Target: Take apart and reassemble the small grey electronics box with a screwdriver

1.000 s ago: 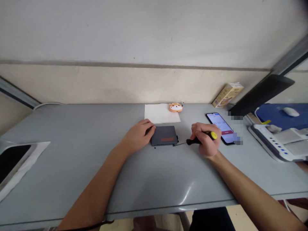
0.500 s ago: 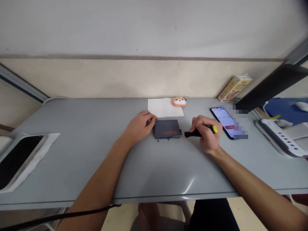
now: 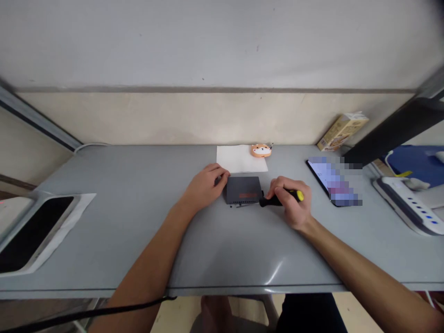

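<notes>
A small flat dark grey box [image 3: 243, 187] with an orange mark and a row of small slots along its near side lies on the grey desk. My left hand [image 3: 208, 185] rests at its upper left corner, fingers bent and thumb and forefinger against the edge. Wrapped in my right hand [image 3: 294, 203] is a black screwdriver [image 3: 272, 201] with a yellow handle end. Its thin shaft points left along the near side of the box, low over the desk. Close to the tip lies a tiny dark screw [image 3: 231, 206]; another small dark bit is by the shaft.
Behind the box are a white paper [image 3: 234, 159] and an orange animal-faced case [image 3: 261, 151]. A phone [image 3: 329, 180] lies to the right, beyond it a power strip [image 3: 409, 203]. A carton [image 3: 342, 132] leans at the back. Another black-screened device [image 3: 34, 233] lies left.
My right hand has brought the screwdriver left and slightly nearer me, so its shaft now lies along the near side of the box. My left hand stays at the corner. The view has shifted slightly.
</notes>
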Demonstrator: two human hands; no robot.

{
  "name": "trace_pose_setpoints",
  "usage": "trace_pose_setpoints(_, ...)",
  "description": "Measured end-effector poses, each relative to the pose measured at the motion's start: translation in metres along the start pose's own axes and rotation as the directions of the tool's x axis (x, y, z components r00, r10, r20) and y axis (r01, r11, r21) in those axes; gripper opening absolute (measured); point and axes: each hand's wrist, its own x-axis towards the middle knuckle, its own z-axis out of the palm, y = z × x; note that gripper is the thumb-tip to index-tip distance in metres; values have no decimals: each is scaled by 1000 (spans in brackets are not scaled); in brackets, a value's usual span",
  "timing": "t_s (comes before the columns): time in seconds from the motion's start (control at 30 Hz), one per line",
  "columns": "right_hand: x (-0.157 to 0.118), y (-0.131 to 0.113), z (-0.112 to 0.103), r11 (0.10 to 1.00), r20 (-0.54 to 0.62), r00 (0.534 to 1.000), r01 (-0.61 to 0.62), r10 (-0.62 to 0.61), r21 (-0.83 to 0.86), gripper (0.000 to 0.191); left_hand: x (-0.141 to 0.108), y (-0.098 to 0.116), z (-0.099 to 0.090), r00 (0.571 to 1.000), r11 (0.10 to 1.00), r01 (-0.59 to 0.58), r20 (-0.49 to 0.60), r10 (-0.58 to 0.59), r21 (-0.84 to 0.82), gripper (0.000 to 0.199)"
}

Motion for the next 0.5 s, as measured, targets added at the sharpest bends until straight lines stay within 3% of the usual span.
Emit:
trace_pose_setpoints(0.1,1,1,-6,1000,-100,995,-13,11,-15,30,0,-1,1,1000,1000,2,-7,-2,-14,29)
trace_pose_setpoints(0.2,3,1,-9,999,-122,992,-35,31,-34,31,0,-3,1,1000,1000,5,-9,-5,-16,28)
trace_pose_setpoints(0.4,1,-1,-3,997,43,999,-13,16,-79,30,0,-8,2,996,999,-36,-78,36,2,28)
trace_pose_setpoints(0.5,-1,-1,1,998,73,997,-6,10,-56,31,1,-10,2,994,999,-39,-104,39,3,29)
